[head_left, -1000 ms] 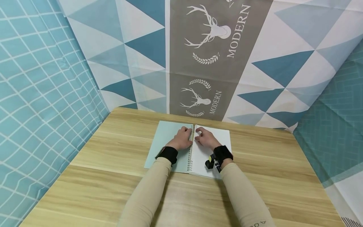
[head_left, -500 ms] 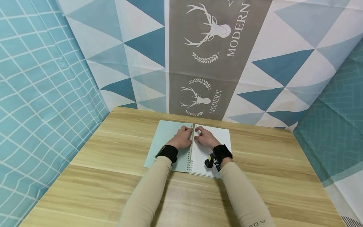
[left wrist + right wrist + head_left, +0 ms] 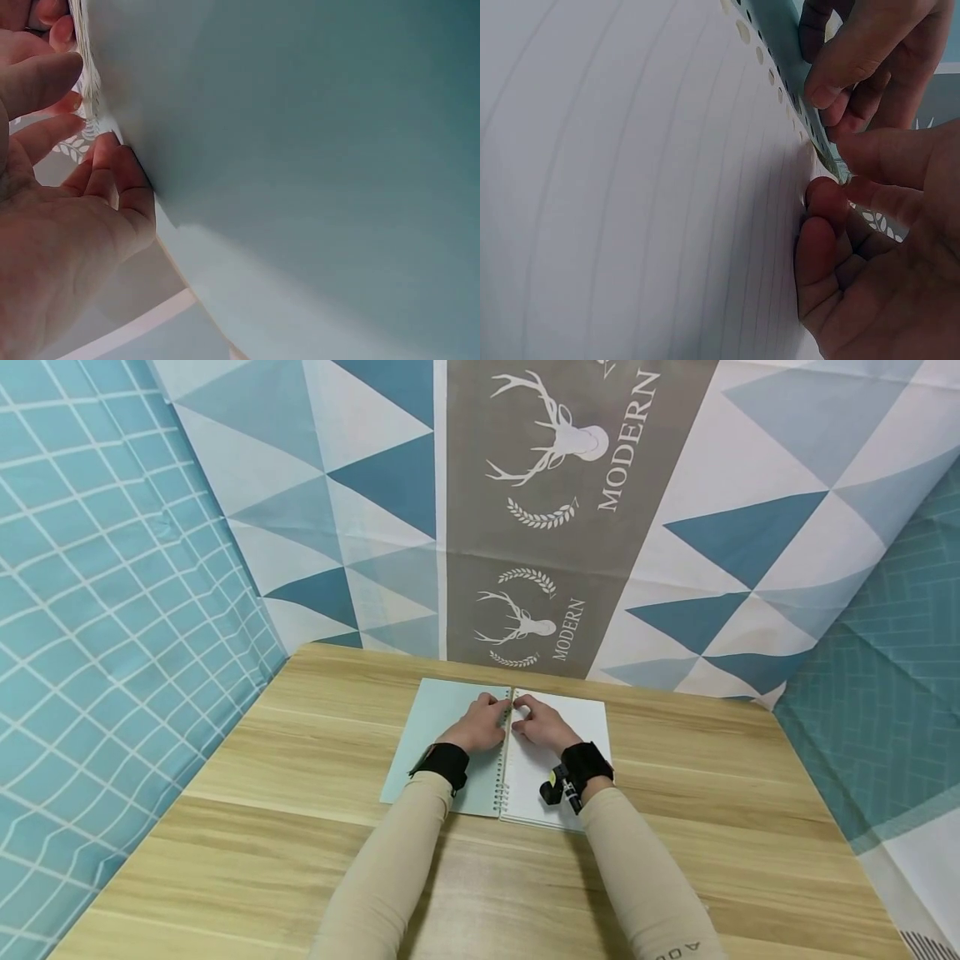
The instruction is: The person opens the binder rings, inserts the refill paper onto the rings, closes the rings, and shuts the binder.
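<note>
An open spiral notebook lies on the wooden table (image 3: 300,827), its pale green cover (image 3: 431,727) to the left and a white lined page (image 3: 581,722) to the right. Both hands meet at the top of the wire spiral (image 3: 502,777). My left hand (image 3: 483,727) curls its fingers (image 3: 855,60) over the cover's edge (image 3: 780,37) beside the binding. My right hand (image 3: 540,722) pinches the top inner corner of the page (image 3: 630,187) between thumb and curled fingers (image 3: 817,225). In the left wrist view the cover (image 3: 300,150) fills the frame, my left hand (image 3: 67,225) against its edge.
Patterned cloth hangs as a backdrop (image 3: 570,527) behind the table and along both sides. Bare wood surrounds the notebook to the left, to the right and toward me. A black band with a small camera (image 3: 558,789) sits on each wrist.
</note>
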Available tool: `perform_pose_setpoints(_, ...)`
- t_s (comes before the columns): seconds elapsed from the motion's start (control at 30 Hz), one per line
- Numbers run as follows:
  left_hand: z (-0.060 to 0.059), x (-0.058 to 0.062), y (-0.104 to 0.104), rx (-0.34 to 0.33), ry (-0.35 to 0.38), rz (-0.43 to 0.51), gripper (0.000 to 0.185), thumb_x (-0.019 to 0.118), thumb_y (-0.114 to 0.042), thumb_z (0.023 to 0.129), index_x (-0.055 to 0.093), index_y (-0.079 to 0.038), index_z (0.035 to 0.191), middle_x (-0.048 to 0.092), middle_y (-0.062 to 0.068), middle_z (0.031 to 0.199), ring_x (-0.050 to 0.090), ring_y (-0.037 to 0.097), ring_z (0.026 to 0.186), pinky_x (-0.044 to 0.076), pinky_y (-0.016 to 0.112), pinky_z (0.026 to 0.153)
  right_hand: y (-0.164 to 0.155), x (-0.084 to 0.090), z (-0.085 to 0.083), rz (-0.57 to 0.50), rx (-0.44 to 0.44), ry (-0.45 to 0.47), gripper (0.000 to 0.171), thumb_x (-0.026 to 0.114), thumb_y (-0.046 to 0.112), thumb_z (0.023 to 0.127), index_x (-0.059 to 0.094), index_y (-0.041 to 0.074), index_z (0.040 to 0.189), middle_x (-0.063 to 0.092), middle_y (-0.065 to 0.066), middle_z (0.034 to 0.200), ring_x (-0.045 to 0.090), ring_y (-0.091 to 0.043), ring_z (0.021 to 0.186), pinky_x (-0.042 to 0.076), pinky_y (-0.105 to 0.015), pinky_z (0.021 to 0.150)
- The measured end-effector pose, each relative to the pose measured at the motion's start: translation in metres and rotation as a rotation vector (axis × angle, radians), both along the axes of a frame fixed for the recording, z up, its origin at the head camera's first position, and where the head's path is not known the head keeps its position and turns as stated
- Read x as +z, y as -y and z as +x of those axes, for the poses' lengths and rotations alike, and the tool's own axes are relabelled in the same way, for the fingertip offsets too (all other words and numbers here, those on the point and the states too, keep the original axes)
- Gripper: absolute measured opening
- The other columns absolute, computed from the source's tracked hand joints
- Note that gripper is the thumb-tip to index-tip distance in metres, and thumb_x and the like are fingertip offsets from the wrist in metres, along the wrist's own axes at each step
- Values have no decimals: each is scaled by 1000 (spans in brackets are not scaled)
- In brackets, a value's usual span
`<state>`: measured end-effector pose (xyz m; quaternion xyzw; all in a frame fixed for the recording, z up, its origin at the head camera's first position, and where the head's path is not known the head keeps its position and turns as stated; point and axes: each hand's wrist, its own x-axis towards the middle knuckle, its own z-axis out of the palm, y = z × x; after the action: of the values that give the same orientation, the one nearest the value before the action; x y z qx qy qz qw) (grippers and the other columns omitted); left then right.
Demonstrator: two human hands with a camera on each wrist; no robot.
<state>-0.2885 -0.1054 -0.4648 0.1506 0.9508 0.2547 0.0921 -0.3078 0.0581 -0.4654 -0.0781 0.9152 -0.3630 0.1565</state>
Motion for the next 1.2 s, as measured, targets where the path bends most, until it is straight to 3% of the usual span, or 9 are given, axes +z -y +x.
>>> perform_pose_setpoints(0.3,0,-4,-2,43,-6,-23,60,57,-15,102,35,-4,157,38,19,153,44,30,141,43,43,115,0,-1,2,-46,-30,32,41,62,21,99,50,12,138,60,-7,92,57,-19,77,42,-30,72)
perform_pose_setpoints(0.7,5,-1,-4,55,5,-32,59,57,-15,102,36,-7,157,35,19,156,42,33,143,44,50,113,0,-1,4,-46,-24,37,38,62,23,100,51,15,136,61,-10,98,58,-21,82,42,-31,76)
perform_pose_setpoints(1.2,2,-1,-4,51,21,-14,59,55,-15,102,37,-14,158,35,17,156,41,31,140,43,53,112,1,2,6,1,13,-3,37,62,21,100,50,16,134,62,-10,94,59,-21,80,41,-30,73)
